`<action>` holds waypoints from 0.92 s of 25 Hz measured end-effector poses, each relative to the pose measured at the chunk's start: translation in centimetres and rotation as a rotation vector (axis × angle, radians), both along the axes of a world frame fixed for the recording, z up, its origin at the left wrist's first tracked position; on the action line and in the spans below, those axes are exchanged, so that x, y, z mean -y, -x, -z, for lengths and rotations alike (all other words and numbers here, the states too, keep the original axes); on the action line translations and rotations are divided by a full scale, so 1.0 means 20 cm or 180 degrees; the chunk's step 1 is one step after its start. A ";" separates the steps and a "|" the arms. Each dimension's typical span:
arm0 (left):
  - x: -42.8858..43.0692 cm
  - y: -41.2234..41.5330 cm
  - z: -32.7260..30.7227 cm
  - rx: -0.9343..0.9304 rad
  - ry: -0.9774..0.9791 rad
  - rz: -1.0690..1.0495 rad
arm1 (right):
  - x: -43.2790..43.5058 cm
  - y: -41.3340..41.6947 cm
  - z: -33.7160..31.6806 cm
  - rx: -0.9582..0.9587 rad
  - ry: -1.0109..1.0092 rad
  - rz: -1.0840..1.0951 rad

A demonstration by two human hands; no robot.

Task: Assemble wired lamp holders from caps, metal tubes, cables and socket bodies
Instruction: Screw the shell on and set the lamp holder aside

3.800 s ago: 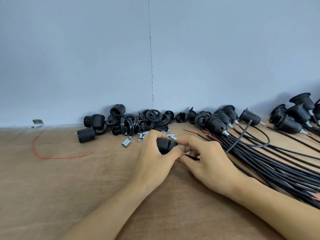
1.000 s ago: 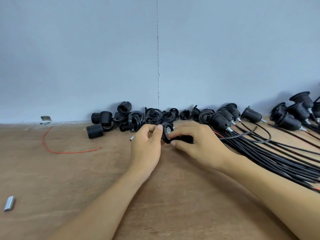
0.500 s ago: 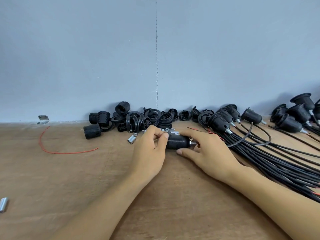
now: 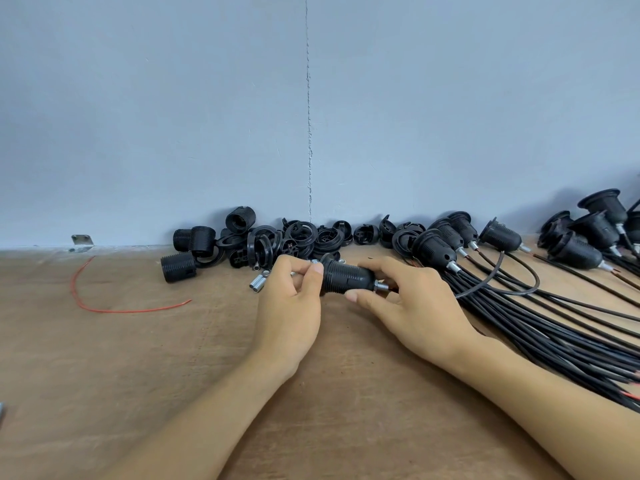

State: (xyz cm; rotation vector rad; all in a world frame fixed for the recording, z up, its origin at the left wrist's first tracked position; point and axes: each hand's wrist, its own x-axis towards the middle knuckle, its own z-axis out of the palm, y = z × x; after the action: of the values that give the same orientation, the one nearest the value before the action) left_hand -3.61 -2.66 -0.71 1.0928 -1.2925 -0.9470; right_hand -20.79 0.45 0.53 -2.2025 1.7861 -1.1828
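— Lamp holder (image 4: 348, 278) first: where do we have it?

— Lying on its side between both our hands, just in front of the parts pile (image 4: 277, 239) at the wall. Our left hand (image 4: 291, 306) pinches the threaded socket end between thumb and fingers; our right hand (image 4: 412, 306) closes around the cap end, where the metal tube (image 4: 382, 285) pokes out.

— So which step are we on?

— We judge it to be seating the cap on the socket body, both grips narrow and closed on the one piece. Whether the thread is fully home, we cannot tell.

— And the cable?

— Hidden under our right palm; we can't see it leaving the tube.

— What comes next?

— Probably a last twist, hands turning against each other, then laying it with the finished holders (image 4: 446, 244) to the right of the pile, over the cable bundle (image 4: 554, 327). Loose tubes (image 4: 257, 282) lie just in front of the pile for the next one.
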 end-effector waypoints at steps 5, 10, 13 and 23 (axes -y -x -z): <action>0.00 0.00 0.00 0.0370 0.0167 -0.0335 | -0.02 -0.03 -0.01 -0.0718 0.0310 0.0062; 0.01 -0.01 0.01 0.0470 0.0162 -0.0467 | -0.03 -0.05 -0.01 -0.1046 0.0592 0.0126; 0.02 -0.02 0.01 0.0175 -0.0001 -0.0377 | -0.03 -0.06 0.00 -0.1114 0.0786 0.0151; -0.01 -0.02 0.00 0.0637 0.0359 -0.0117 | 0.00 -0.01 0.00 -0.0570 0.0336 -0.0005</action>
State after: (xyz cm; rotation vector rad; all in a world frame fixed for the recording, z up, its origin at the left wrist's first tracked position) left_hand -3.26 -2.48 -0.68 1.1410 -1.4651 -0.7423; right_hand -20.65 0.51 0.55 -2.4399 1.8239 -1.1375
